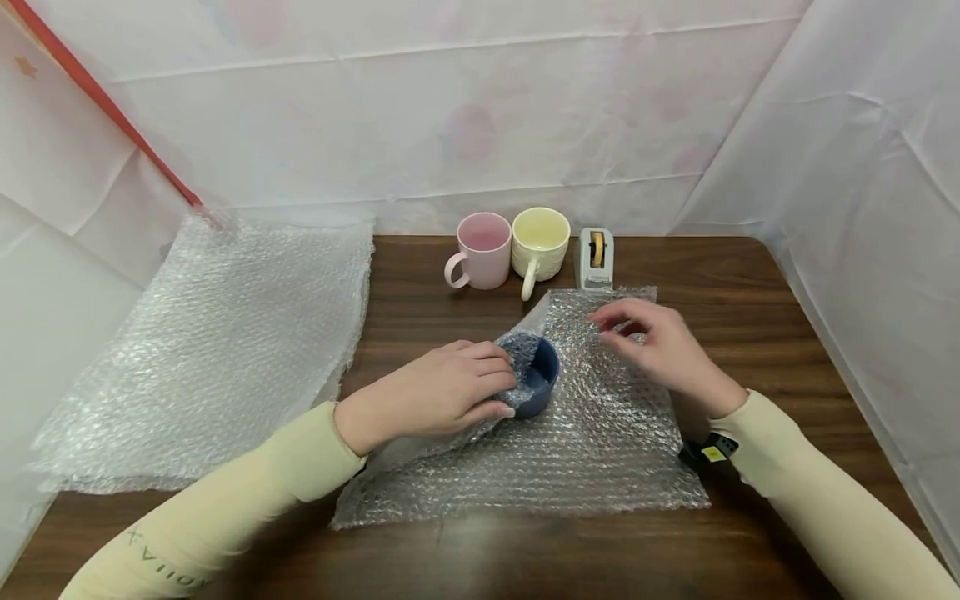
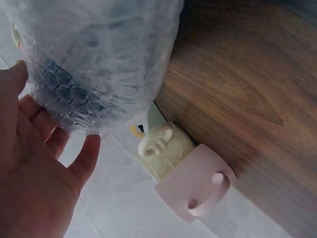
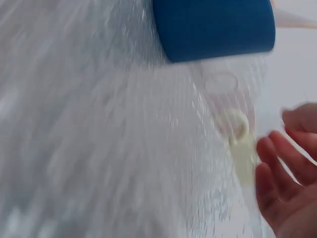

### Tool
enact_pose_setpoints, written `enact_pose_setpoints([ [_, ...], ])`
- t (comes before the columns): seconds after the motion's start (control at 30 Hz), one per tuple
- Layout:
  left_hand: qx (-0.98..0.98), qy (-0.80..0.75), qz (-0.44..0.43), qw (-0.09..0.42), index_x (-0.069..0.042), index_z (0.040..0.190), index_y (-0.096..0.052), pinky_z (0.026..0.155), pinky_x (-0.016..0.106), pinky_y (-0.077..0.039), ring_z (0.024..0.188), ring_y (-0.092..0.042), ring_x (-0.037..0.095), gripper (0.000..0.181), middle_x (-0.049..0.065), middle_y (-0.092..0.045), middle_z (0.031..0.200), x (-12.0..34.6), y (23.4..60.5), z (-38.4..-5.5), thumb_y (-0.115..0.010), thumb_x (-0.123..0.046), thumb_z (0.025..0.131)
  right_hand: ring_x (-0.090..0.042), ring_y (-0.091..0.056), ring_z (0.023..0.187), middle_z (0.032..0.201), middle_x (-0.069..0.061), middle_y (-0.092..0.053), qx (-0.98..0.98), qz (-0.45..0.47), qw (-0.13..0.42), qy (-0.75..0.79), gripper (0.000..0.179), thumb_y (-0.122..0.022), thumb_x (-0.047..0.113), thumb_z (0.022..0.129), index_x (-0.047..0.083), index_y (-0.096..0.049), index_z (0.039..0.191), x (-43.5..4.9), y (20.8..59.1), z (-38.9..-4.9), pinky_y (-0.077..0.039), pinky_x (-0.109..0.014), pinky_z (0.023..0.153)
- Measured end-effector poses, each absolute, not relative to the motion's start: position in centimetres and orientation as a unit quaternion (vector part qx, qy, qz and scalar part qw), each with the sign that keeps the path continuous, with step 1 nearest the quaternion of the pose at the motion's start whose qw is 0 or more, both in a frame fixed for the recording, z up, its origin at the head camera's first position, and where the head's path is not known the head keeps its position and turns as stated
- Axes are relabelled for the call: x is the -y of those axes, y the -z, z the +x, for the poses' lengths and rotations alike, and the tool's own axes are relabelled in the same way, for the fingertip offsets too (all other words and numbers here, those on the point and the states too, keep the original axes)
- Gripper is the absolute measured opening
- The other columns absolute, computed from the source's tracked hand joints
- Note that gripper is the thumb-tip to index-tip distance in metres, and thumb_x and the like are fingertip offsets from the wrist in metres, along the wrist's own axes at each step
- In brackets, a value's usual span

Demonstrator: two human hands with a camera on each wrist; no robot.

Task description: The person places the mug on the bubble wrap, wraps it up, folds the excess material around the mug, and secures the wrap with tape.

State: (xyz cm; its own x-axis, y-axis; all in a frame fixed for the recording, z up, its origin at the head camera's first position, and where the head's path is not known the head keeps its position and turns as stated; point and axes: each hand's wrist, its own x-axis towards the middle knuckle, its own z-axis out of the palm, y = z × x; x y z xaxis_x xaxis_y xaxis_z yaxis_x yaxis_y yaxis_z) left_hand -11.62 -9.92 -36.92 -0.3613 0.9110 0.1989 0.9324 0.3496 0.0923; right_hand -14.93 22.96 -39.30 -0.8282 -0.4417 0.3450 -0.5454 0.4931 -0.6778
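Observation:
A dark blue mug (image 1: 546, 375) stands upright on a sheet of bubble wrap (image 1: 585, 450). The sheet's left part is folded up over the mug's left side, and its edge tucks into the opening. My left hand (image 1: 442, 387) grips that folded wrap against the mug; in the left wrist view its fingers (image 2: 89, 156) curl at the edge of the wrap. To the right of the mug, my right hand (image 1: 656, 342) hovers over the sheet with loosely bent fingers and nothing between them. The right wrist view shows it apart from the blue mug (image 3: 215, 27). Whether the mug has a handle is hidden.
A pink mug (image 1: 483, 254) and a pale yellow mug (image 1: 542, 242) stand side by side at the back. Right of them is a white tape dispenser (image 1: 597, 258). More bubble wrap (image 1: 240, 333) covers the left of the wooden table (image 1: 750, 333). White curtains hang around it.

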Motion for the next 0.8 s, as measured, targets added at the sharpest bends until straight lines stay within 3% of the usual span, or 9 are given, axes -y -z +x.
enact_pose_setpoints([
  [0.1, 0.824, 0.081, -0.556, 0.071, -0.017, 0.111, -0.067, 0.095, 0.036, -0.046, 0.116, -0.053, 0.015, 0.030, -0.004, -0.066, 0.114, 9.4, 37.1, -11.6, -0.050, -0.041, 0.104, -0.017, -0.063, 0.087, 0.106, -0.010, -0.067, 0.879, 0.205, 0.135, -0.409, 0.026, -0.072, -0.001, 0.089, 0.003, -0.068, 0.114, -24.3, 39.4, -14.7, -0.051, -0.018, 0.074],
  [0.2, 0.826, 0.077, -0.552, 0.082, -0.017, 0.107, -0.068, 0.093, 0.037, -0.046, 0.113, -0.054, 0.016, 0.029, -0.004, -0.067, 0.111, 9.1, 37.2, -11.6, -0.052, -0.041, 0.103, -0.025, -0.059, 0.094, 0.112, -0.017, -0.059, 0.898, 0.118, 0.152, -0.396, 0.035, -0.070, 0.003, 0.090, -0.002, -0.058, 0.123, -25.5, 39.8, -14.8, -0.046, -0.021, 0.076],
  [0.27, 0.827, 0.081, -0.549, 0.087, -0.017, 0.106, -0.069, 0.093, 0.036, -0.047, 0.113, -0.055, 0.016, 0.029, -0.004, -0.068, 0.109, 9.0, 37.3, -11.7, -0.054, -0.041, 0.102, -0.031, -0.057, 0.100, 0.119, -0.021, -0.054, 0.909, 0.068, 0.117, -0.395, 0.046, -0.069, 0.011, 0.093, -0.003, -0.050, 0.132, -26.1, 40.2, -14.9, -0.045, -0.028, 0.078],
  [0.47, 0.826, 0.101, -0.546, 0.096, -0.016, 0.105, -0.071, 0.094, 0.036, -0.048, 0.111, -0.057, 0.016, 0.028, -0.004, -0.069, 0.107, 8.9, 37.7, -11.8, -0.056, -0.040, 0.101, -0.037, -0.059, 0.109, 0.131, -0.027, -0.055, 0.895, 0.003, -0.082, -0.438, 0.074, -0.061, 0.034, 0.100, -0.004, -0.026, 0.152, -27.5, 41.2, -15.5, -0.052, -0.040, 0.082],
  [0.53, 0.827, 0.104, -0.544, 0.093, -0.017, 0.105, -0.071, 0.094, 0.035, -0.048, 0.111, -0.057, 0.016, 0.028, -0.004, -0.069, 0.107, 8.9, 37.7, -11.9, -0.057, -0.040, 0.101, -0.034, -0.059, 0.109, 0.128, -0.026, -0.058, 0.890, 0.009, -0.109, -0.442, 0.068, -0.061, 0.035, 0.100, -0.004, -0.035, 0.149, -27.7, 41.4, -15.7, -0.052, -0.040, 0.085],
  [0.67, 0.825, 0.106, -0.547, 0.092, -0.016, 0.105, -0.070, 0.091, 0.035, -0.049, 0.111, -0.057, 0.016, 0.028, -0.003, -0.069, 0.108, 8.9, 37.6, -12.0, -0.057, -0.041, 0.101, -0.022, -0.058, 0.110, 0.124, -0.017, -0.064, 0.889, 0.048, -0.107, -0.444, 0.046, -0.061, 0.034, 0.100, -0.003, -0.061, 0.129, -27.9, 41.3, -15.8, -0.048, -0.033, 0.089],
  [0.8, 0.821, 0.110, -0.552, 0.096, -0.015, 0.102, -0.070, 0.086, 0.035, -0.050, 0.107, -0.057, 0.016, 0.028, -0.002, -0.068, 0.105, 8.9, 37.5, -12.2, -0.058, -0.041, 0.100, -0.011, -0.060, 0.107, 0.115, -0.004, -0.069, 0.836, 0.128, -0.110, -0.522, 0.030, -0.058, 0.022, 0.103, -0.002, -0.068, 0.116, -28.0, 40.6, -15.9, -0.048, -0.023, 0.090],
])
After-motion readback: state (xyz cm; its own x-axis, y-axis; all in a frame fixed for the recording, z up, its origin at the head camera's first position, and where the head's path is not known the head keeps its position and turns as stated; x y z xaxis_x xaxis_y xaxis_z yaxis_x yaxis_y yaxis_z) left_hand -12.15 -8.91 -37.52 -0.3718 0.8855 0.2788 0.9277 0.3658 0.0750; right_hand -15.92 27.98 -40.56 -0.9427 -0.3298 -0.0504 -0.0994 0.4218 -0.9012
